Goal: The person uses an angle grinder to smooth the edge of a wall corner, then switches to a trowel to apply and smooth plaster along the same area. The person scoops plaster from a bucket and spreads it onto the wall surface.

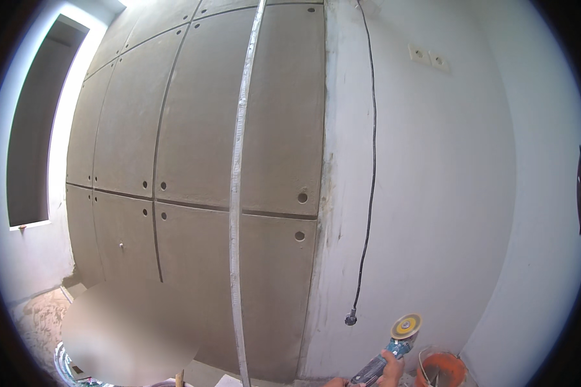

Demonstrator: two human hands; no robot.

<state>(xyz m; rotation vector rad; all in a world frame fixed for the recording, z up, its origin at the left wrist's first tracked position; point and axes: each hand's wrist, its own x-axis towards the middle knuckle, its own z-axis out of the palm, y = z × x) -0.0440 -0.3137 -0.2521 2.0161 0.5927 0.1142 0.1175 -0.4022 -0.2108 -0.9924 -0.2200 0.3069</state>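
I see the right hand (pixel 392 369) wrapped around the blue-grey angle grinder (pixel 370 372), low by the smooth white wall (pixel 432 193); the left hand (pixel 336 382), I cannot tell. Swung leftward, the tool might nick the thin black cable (pixel 373 129).

Teal-and-dark-grey angle grinder (pixel 370 371) noted, its round disc (pixel 401 329) banded yellow and tan. Round orange bucket (pixel 457 366) and black cable (pixel 374 129) seen. Taupe panelled wall (pixel 203 116) gridded with dark lines, dotted with dark circles.
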